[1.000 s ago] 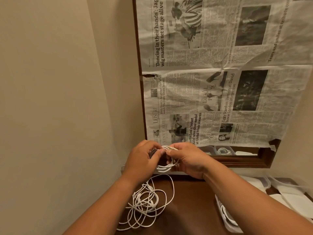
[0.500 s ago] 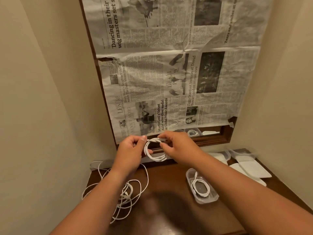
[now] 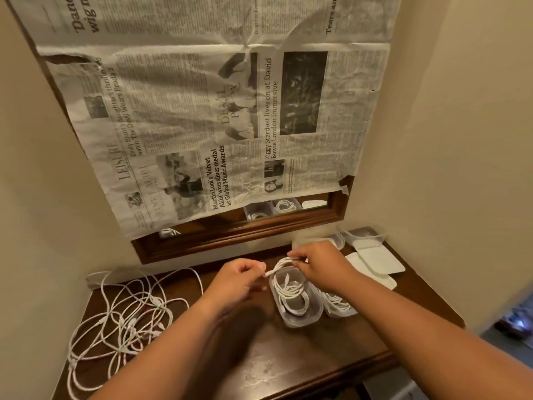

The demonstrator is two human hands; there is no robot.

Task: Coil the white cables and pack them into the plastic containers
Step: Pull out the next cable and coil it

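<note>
Pinching left hand (image 3: pixel 240 280) and right hand (image 3: pixel 320 267) hold the white cable coil (image 3: pixel 277 266) over the plastic container (image 3: pixel 300 323). Tuck loops inside before releasing.

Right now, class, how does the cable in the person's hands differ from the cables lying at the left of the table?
The held cable is wound into a small, tight coil; the loose cables sprawl in wide, tangled loops. The held cable is pinched by the left hand and right hand and dips into a clear container; the loose cables lie untouched on the table. Both are white.
</note>
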